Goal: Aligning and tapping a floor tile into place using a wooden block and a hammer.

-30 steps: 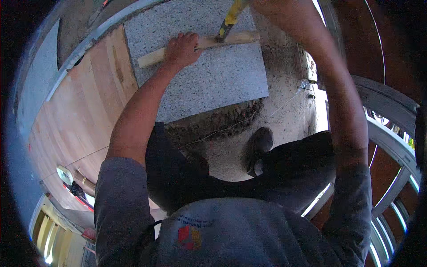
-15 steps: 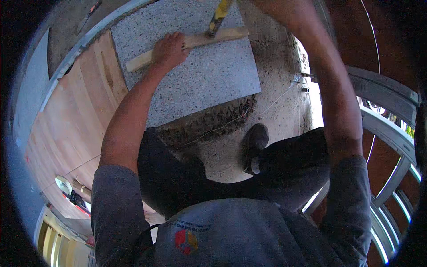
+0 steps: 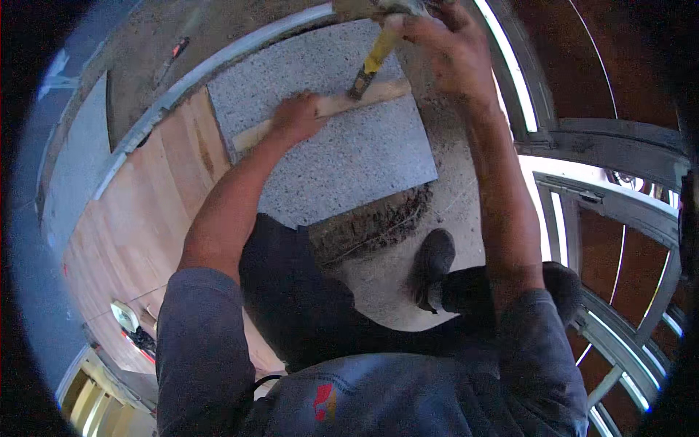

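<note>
The slab (image 3: 342, 167) is edged by boards (image 3: 145, 189) and rough floor (image 3: 378, 298); a wood strip (image 3: 389, 90) is gripped by the left hand (image 3: 295, 118), a yellow tool (image 3: 380, 51) by the right hand (image 3: 457, 54).

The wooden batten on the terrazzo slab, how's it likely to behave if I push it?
The wooden batten looks straight, so probably stiff. Its slim shape suggests it's fairly light. Lying along the flat terrazzo slab, it would likely slide rather than roll.

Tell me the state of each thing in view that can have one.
Speckled slab, lying flat
Wooden strip, lying across the slab
Yellow tool, slanted, lower end at the strip
Left grip, laid over the strip
Right grip, closed on the yellow tool's upper end
Slim tool, lying apart, upper left
</note>
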The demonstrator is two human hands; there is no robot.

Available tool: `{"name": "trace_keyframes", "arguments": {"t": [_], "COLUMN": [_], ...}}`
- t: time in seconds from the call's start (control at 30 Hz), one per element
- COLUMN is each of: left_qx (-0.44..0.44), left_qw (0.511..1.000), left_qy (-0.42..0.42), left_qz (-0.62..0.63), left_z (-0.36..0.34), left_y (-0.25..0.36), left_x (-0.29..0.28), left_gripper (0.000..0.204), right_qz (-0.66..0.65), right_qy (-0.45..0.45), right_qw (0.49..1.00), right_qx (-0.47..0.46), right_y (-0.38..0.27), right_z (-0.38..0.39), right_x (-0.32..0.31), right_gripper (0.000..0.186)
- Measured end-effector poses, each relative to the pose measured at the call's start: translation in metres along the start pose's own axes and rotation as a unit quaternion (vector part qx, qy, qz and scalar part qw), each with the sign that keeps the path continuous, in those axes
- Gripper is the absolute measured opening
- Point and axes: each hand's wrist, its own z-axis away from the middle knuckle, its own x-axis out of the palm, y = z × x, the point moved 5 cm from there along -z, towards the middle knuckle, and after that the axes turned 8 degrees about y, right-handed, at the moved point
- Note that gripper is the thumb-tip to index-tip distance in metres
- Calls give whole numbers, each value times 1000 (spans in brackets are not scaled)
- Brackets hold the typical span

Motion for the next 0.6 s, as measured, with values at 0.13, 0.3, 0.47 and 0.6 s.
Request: {"name": "trace_keyframes", "arguments": {"t": [0.13, 0.3, 0.47, 0.6], "left_qx": [27, 31, 44, 37], "left_qw": [999, 998, 997, 998], "left_qy": [17, 47, 59, 25], "left_qz": [-23, -27, -23, -39], "left_z": [0, 0, 2, 1], "left_y": [-5, -8, -6, -7], "left_x": [7, 11, 11, 14], "left_gripper": [43, 43, 46, 48], "right_qz": [-209, -90, 158, 288], "right_qy": [-28, -63, -6, -84], "right_qw": [977, 994, 982, 952], "right_qx": [-12, -6, -98, -60], "right_y": [39, 79, 91, 142], "right_z": [0, 11, 9, 46], "right_x": [11, 39, -6, -21], "right_gripper": [36, 26, 40, 48]}}
